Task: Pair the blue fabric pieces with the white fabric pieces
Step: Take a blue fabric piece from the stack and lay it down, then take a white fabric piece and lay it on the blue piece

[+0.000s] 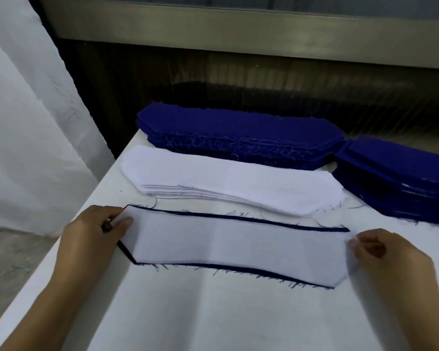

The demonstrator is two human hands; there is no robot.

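Aligning step: white piece (238, 244) atop blue piece (238, 218) between left hand (96, 231) and right hand (388, 252), both pinching its ends. Next, probably: squaring edges, setting pair aside.

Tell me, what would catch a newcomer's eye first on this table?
Nearest the camera, a white fabric piece lies on a blue fabric piece whose dark edge frames it, with the left hand and right hand pinching its two ends. Behind it sits a low stack of white pieces, then a thick stack of blue pieces at the far edge, and another blue stack to the right.
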